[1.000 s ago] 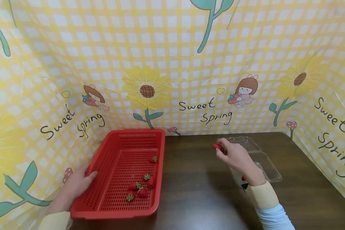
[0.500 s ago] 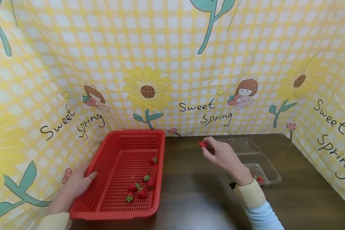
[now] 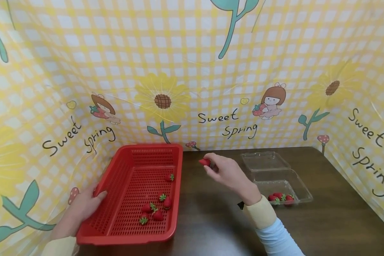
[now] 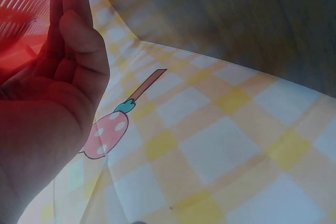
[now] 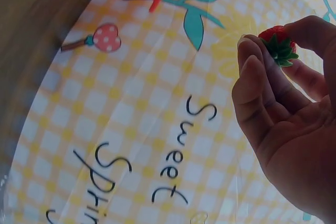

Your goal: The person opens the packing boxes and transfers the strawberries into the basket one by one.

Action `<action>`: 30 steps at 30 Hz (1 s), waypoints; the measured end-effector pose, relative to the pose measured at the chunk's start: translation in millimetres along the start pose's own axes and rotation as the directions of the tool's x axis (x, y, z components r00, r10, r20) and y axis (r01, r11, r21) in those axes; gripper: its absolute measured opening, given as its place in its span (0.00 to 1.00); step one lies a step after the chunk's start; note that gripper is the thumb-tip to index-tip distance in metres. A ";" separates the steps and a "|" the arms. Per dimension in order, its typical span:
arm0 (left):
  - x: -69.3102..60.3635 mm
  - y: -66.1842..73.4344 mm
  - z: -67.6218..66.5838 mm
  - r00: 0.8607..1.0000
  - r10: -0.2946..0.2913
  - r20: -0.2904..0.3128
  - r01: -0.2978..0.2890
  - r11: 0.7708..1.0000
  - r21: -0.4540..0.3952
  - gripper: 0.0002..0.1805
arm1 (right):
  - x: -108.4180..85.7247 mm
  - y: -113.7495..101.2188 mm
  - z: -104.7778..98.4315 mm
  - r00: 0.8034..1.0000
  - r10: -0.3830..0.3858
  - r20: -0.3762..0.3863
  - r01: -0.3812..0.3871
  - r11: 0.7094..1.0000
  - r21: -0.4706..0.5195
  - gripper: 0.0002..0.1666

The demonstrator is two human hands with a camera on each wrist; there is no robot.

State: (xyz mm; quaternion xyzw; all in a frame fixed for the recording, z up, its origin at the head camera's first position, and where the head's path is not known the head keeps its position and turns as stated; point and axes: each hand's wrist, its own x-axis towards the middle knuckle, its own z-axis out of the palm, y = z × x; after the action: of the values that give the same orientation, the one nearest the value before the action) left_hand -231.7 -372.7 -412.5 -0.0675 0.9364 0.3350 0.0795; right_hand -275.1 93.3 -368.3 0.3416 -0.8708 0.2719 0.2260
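A strawberry (image 3: 205, 162) is pinched between the thumb and fingers of the right hand (image 3: 228, 175), above the table between the red basket and the clear box. In the right wrist view, the strawberry's green leaves (image 5: 281, 51) face the palm of the right hand (image 5: 294, 114). The left hand (image 3: 83, 206) grips the left rim of the red basket (image 3: 176, 199), its thumb over the edge; the left wrist view shows the left hand (image 4: 63, 77) with fingers bent beside the red wall. Several strawberries (image 3: 158, 214) lie in the basket's right half.
An open clear plastic box (image 3: 302, 185), lid (image 3: 265, 160) folded back, stands on the dark table (image 3: 208, 220) at the right, with several strawberries (image 3: 288, 200) by its near edge. A small black thing (image 3: 241, 205) shows by the right wrist. Checked cloth (image 3: 211, 81) hangs behind and beside the table.
The right hand has moved left with its strawberry, from over the clear box toward the basket, uncovering the strawberries in the box. The left hand has stayed on the rim.
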 end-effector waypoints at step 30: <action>-0.5 3.1 -0.3 0.999 0.027 -0.028 -0.025 0.995 0.093 0.32 | 46.4 -29.9 85.8 0.980 -0.125 0.156 0.134 0.990 -0.049 0.18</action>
State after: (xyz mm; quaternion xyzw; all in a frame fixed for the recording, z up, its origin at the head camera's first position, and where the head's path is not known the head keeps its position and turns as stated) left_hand -231.8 -370.5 -410.2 -0.0564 0.9528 0.2914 0.0646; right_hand -302.3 -0.9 -396.3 0.4103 -0.8692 0.2038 0.1862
